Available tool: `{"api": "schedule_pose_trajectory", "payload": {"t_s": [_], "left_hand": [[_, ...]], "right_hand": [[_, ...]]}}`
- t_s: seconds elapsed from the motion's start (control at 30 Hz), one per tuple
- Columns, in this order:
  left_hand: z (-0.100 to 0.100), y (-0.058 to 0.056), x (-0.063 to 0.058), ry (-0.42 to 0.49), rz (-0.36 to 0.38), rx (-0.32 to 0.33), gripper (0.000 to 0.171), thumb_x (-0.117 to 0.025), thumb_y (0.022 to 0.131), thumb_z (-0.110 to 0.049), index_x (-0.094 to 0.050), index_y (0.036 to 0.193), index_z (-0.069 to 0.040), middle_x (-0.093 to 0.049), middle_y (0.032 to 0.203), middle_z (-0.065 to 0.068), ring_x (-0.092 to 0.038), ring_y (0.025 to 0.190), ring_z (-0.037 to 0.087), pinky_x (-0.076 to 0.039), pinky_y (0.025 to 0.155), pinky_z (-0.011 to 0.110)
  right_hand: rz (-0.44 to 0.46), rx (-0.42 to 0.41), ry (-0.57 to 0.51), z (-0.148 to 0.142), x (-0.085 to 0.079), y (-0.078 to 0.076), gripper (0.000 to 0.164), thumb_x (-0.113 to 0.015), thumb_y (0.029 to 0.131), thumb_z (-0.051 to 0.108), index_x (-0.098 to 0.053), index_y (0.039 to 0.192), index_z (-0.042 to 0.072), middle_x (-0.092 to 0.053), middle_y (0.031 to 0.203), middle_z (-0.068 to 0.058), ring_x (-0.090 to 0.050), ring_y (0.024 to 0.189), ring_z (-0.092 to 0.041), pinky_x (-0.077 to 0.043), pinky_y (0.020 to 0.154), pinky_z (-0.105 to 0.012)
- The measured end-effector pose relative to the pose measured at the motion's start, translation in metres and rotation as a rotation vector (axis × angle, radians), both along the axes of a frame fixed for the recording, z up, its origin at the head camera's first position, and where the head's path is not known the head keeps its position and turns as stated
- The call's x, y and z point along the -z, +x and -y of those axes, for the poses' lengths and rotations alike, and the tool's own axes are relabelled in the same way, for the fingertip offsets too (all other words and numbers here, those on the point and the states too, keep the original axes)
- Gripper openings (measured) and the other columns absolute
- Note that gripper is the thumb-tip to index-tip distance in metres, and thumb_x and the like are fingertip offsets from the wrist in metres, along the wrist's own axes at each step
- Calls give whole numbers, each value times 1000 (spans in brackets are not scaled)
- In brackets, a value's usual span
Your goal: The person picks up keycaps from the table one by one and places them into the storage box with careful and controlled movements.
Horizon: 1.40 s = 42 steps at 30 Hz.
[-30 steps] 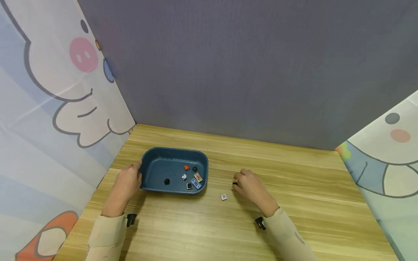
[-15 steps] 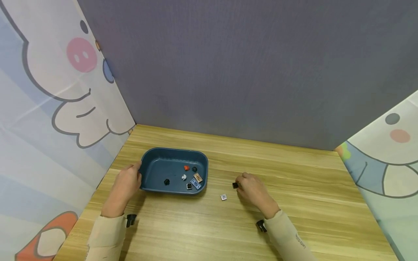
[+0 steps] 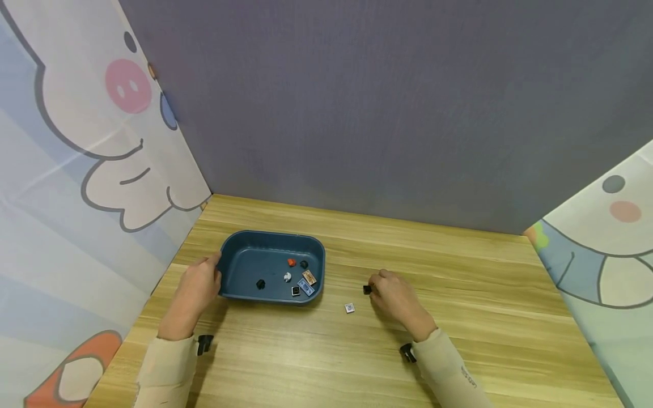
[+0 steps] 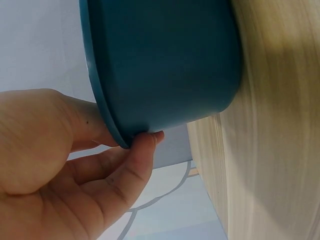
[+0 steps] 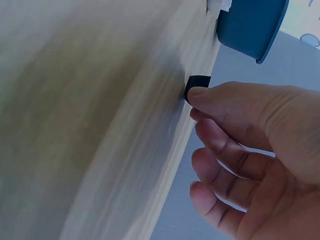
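Observation:
At the left end of a dark blue plastic tray (image 3: 240, 292), my left hand (image 3: 193, 292) pinches the rim; the left wrist view shows thumb and fingers on either side of the tray's edge (image 4: 92, 70). My right hand (image 3: 398, 297) is low over the wooden table, pinching a small black piece (image 5: 199, 81) between thumb and forefinger. Its other fingers curl loosely. Part of the black piece is covered by the thumb, so its exact kind is unclear. A small white square tile (image 3: 349, 307) with a printed mark lies between the tray and my right hand.
Inside the tray lie an orange-red piece (image 3: 292, 262), a white piece (image 3: 288, 277), dark pieces (image 3: 261, 284), a tan printed tile (image 3: 309, 277), a blue printed tile (image 3: 306, 287) and a black square tile (image 3: 296, 291). A grey panel (image 3: 357, 113) stands behind the table.
My right hand has shifted slightly right and toward me, leaving more of the black piece visible, and then stayed nearly still. The left hand and the tray have not moved.

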<state>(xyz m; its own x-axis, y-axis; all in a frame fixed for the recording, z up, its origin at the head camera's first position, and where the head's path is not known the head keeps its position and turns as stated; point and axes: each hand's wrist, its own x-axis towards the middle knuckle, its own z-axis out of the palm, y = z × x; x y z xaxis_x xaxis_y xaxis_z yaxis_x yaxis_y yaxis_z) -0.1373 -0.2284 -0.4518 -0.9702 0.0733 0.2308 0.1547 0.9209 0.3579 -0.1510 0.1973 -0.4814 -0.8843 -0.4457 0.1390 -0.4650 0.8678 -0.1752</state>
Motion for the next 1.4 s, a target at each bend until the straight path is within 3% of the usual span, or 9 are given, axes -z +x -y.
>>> {"api": "schedule_pose_trajectory", "payload": {"t_s": [0.37,0.7,0.97,1.4], "left_hand": [[0,1,-1,-5,9,-6,40,-61,88,9,-55,126,20,-61,98,34,-62,82,46,-53,70,56],[0,2,-2,1,2,-4,40,-59,88,10,-55,126,21,-61,98,35,-62,80,46,-53,70,57],[0,1,-2,-3,-5,-2,39,-60,87,10,-56,125,20,-61,97,34,-63,80,47,-53,69,57],[0,0,0,1,-24,1,39,-59,87,10,-56,125,21,-61,97,34,-63,80,48,-53,70,57]], "right_hand": [[-120,-64,-30,8,-19,-14,19,-83,78,5,-74,94,4,-60,79,-3,-56,67,-15,-50,57,-30],[-89,-105,-24,40,-52,-25,19,-80,86,14,-74,102,7,-60,86,-1,-58,75,-14,-51,65,-29],[-81,-167,-17,75,-69,-31,18,-77,89,16,-74,103,8,-59,87,-2,-57,77,-16,-50,69,-32],[-83,-308,33,136,-67,-32,20,-74,92,23,-72,109,12,-64,99,-2,-61,86,-16,-52,74,-29]]}}
